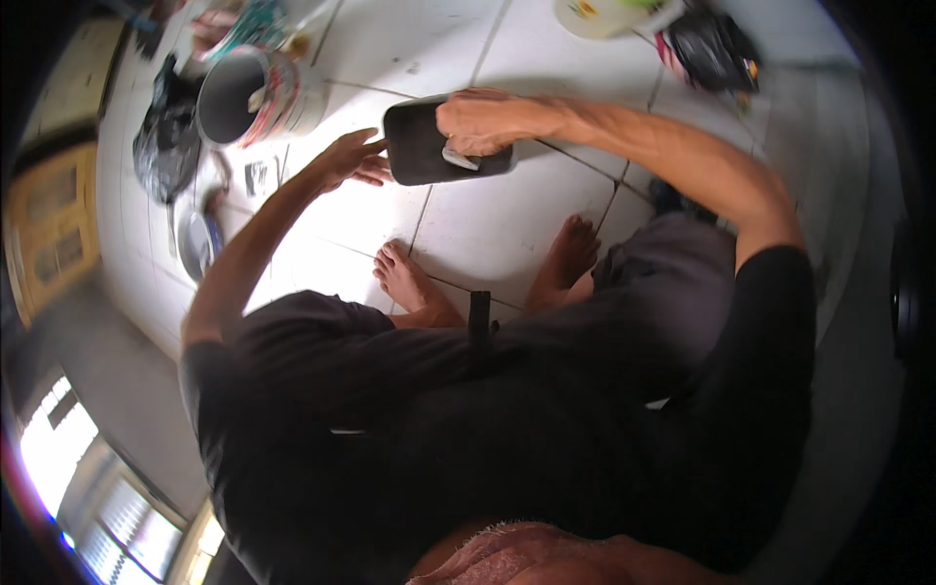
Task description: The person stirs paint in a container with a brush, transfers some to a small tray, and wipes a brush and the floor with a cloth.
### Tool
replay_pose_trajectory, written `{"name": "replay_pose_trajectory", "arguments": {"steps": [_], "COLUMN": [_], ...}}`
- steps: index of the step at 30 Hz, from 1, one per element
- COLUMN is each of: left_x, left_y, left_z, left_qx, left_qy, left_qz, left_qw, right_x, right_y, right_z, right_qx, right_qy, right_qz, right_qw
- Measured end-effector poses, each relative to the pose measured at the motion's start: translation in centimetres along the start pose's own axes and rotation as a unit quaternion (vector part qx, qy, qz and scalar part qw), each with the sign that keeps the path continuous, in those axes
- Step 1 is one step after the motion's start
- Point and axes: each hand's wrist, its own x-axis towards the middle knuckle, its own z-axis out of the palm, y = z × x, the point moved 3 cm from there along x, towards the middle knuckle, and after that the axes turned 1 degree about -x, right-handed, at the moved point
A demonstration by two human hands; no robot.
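Note:
A dark flat rectangular slab with rounded corners lies on the white tiled floor. My right hand presses down on its right half, and a small pale piece shows under the fingers. My left hand has its fingers spread and rests at the slab's left edge, holding nothing. Both arms reach forward from my dark-sleeved body.
A paint-smeared bucket stands at the upper left beside a black plastic bag. A round dish sits below them, and a yellow wooden cabinet at the far left. A white tub and dark bag are at the top. My bare feet stand below the slab.

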Motion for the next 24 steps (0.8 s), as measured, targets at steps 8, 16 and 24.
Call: {"name": "replay_pose_trajectory", "arguments": {"steps": [8,16,24], "left_x": [-0.6,-0.8,-0.2], "left_y": [-0.1,-0.8,1.1], "left_z": [-0.1,-0.3,-0.1], "left_qx": [-0.046,-0.051,-0.027], "left_qy": [-0.01,-0.029,-0.036], "left_qz": [0.019,0.033,0.041], "left_qw": [0.999,0.998,0.998], "right_x": [1.0,0.1,-1.2], "right_y": [0.3,0.1,0.7], "right_z": [-0.7,-0.8,-6.2], "right_qx": [0.426,0.597,0.25], "right_qy": [0.106,0.126,0.179], "right_qz": [0.326,0.431,0.297], "right_qw": [0.837,0.664,0.904]}}
